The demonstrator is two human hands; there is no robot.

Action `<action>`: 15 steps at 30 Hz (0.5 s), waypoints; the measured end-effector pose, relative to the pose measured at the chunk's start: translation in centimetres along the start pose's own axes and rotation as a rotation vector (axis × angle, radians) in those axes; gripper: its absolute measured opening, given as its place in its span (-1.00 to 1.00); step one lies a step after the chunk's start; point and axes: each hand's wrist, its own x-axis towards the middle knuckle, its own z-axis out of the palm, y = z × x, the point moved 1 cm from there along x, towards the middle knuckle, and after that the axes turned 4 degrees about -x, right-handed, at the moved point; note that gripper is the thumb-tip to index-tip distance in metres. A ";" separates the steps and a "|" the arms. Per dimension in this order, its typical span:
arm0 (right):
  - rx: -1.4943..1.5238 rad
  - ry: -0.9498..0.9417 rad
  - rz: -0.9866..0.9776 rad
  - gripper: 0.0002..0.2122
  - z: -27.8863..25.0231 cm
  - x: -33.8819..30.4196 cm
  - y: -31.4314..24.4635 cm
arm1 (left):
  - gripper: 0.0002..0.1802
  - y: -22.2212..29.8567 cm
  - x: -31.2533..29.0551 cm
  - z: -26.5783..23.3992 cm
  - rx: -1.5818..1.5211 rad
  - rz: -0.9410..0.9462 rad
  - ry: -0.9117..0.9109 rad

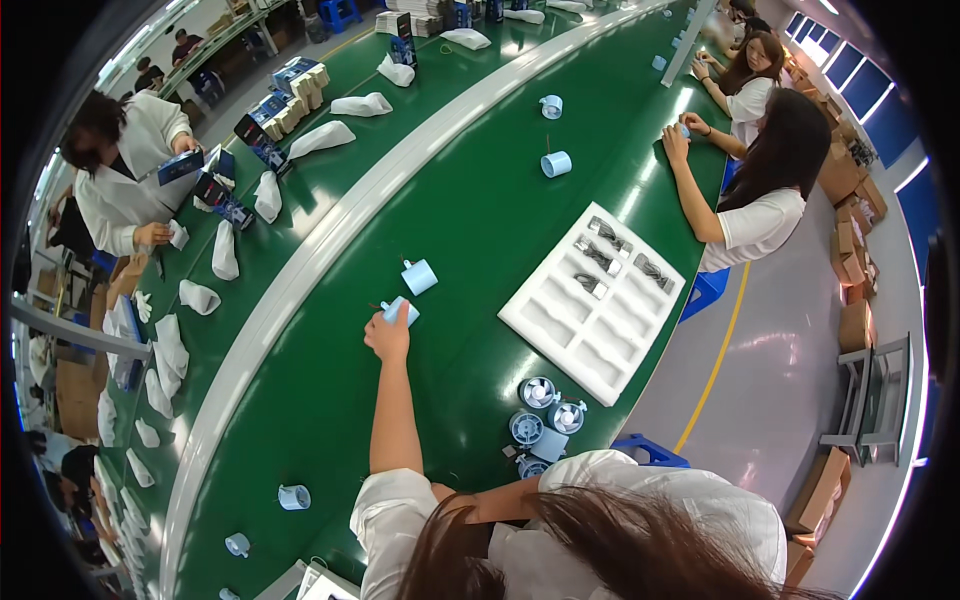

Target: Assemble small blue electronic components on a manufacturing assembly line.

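My left arm stretches out over the green table (470,390), and my left hand (388,338) has its fingers closed around a light blue cup-shaped housing (402,311). Just beyond it lies another light blue housing (420,277) with a short stub and wire. My right forearm (508,500) crosses in front of my body toward the left; hair and the left sleeve hide the fingers of my right hand. Near my right arm sit several light blue round fan parts (538,392) with blades, grouped close together.
A white foam tray (515,312) with coiled cables (597,254) in some pockets lies at the right. More housings (556,164) are spread along the table. A pale curved rail (290,270) divides it from white bags (226,252) and boxes. Co-workers (770,180) sit at right; another person (130,170) stands across.
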 end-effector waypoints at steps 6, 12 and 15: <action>-0.256 -0.028 -0.375 -0.76 4.8 0.7 2.7 | -0.47 -0.1 -4.2 -1.3 -0.640 -0.057 -0.230; 0.085 0.102 -0.246 -0.77 9.4 3.8 4.7 | -0.74 2.4 -13.5 -8.6 -1.493 -0.547 -0.448; 0.050 0.208 -0.557 -0.77 8.1 1.3 3.1 | -0.86 -0.2 -17.6 -13.5 -1.617 -0.731 -0.317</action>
